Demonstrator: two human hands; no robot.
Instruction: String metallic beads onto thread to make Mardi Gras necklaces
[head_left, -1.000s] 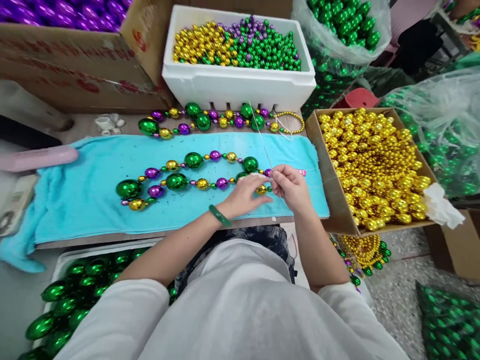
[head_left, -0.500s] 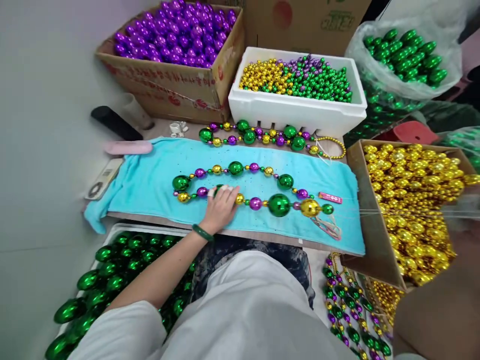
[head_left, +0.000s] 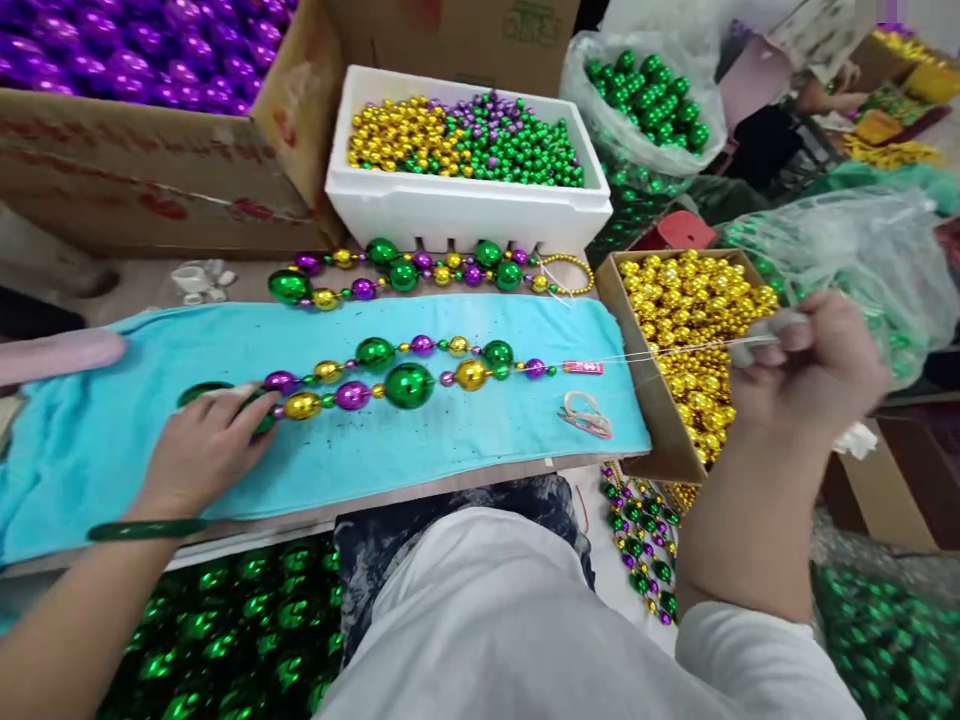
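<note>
A strand of green, gold and purple beads [head_left: 409,386] lies in a long loop on the turquoise towel [head_left: 465,440]. My left hand [head_left: 206,435] is closed over its left end, with green beads partly hidden under the fingers. Out to the right, my right hand [head_left: 814,365] is raised in a fist and grips white string [head_left: 637,357]. The string runs taut from the strand's right end, across the gold bead box. By the towel's right end lie a small pink packet [head_left: 583,368] and a loose bundle of thin cords [head_left: 586,415].
Another bead strand [head_left: 403,275] rests behind the towel. Beyond it stand a white foam box [head_left: 469,205] of small beads and a carton [head_left: 150,190] of purple ones. To the right is a carton [head_left: 660,425] of gold beads. Finished-looking strands [head_left: 637,530] hang below.
My right hand has come clearly into view, pulling string out to the right. My left hand has shifted to the strand's left end. The loop looks narrower, and the view has turned right.
</note>
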